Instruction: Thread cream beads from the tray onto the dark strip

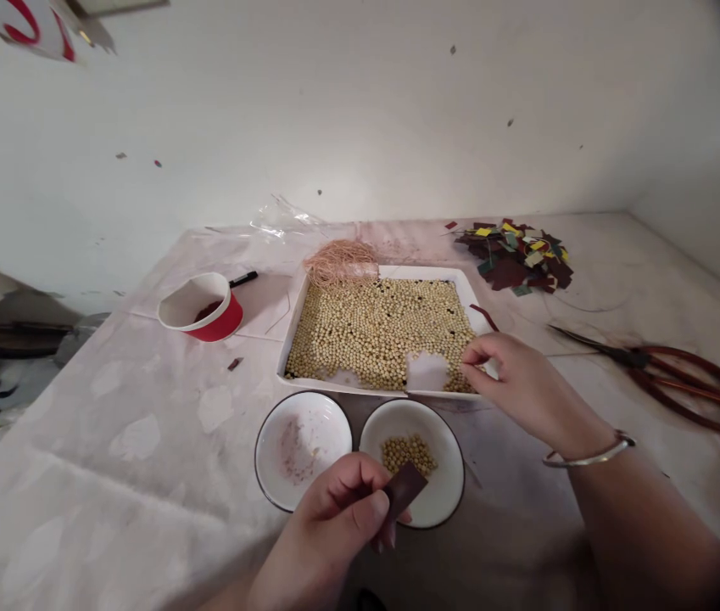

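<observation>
Between thumb and fingers, my left hand [350, 513] holds a small dark brown rectangular piece [406, 485] over the near edge of the right white bowl [450, 475], where yellowish beads [407, 454] lie. My right hand [505, 373] is at the near right corner of a white tray [289, 344] filled with yellowish beads [365, 331]. Its thumb and index finger are pinched together; anything between them is too small to make out. To the left, another white bowl [327, 416] holds a few reddish crumbs.
Large scissors [683, 373] lie at right. A pile of dark, green and yellow scraps [518, 255] is behind them. A bundle of pinkish strands [342, 261] rests on the tray's back left corner. At left stand a red and white cup [223, 318] and a black marker [243, 278].
</observation>
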`<state>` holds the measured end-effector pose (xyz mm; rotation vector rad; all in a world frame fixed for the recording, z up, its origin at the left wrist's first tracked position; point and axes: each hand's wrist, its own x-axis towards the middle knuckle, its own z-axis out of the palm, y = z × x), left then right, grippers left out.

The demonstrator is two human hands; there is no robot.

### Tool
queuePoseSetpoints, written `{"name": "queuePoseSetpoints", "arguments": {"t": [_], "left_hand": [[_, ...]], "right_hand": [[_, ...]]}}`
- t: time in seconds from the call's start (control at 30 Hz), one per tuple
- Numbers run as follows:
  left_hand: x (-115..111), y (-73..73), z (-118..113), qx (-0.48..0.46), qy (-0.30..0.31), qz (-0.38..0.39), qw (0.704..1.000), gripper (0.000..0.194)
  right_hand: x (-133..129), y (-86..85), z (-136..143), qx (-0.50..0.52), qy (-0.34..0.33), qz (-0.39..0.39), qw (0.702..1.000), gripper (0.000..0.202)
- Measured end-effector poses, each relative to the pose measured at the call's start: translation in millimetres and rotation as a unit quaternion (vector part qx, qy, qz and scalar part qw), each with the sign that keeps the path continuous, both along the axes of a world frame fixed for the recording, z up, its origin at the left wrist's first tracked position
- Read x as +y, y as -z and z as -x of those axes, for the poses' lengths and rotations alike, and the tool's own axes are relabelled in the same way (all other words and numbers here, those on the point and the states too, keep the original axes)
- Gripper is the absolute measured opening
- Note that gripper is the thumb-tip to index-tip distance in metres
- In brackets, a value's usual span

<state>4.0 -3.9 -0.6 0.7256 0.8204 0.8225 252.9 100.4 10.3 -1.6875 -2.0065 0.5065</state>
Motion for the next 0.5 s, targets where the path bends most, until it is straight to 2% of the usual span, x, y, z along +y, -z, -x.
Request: {"name": "queuePoseSetpoints", "arguments": {"t": [0.1,0.17,0.23,0.3,0.4,0.5], "left_hand": [[0.6,2.2,0.1,-0.016,-0.002,0.031,0.999,0.028],[0.9,3.9,0.5,-0.014,0.001,0.047,0.999,0.031],[1.4,4.5,1.0,-0.013,0.002,0.055,0.998,0.035],[2.2,3.6,1.4,-0.008,0.006,0.058,0.998,0.036],[3.1,1.9,1.6,-0.001,0.018,0.057,0.998,0.032],[2.3,5.5,0.9,-0.039,0.03,0.065,0.997,0.031]], "right_hand": [[-19.5,-28.2,11.6,0.027,-0.019,-0.08,0.996,0.006],[-38.2,-45.0,25.6,0.076,-0.126,-0.11,0.983,0.011],[-57.0,-53.6,42.7,0.097,-0.197,-0.069,0.973,0.018],[-70.8,-51.4,59.0,0.109,-0.273,-0.041,0.955,0.026],[-77.6,-34.2,75.0,0.115,-0.287,-0.069,0.948,0.025],[-73.7,-20.0,78.3,0.107,-0.283,-0.101,0.948,0.022]]}}
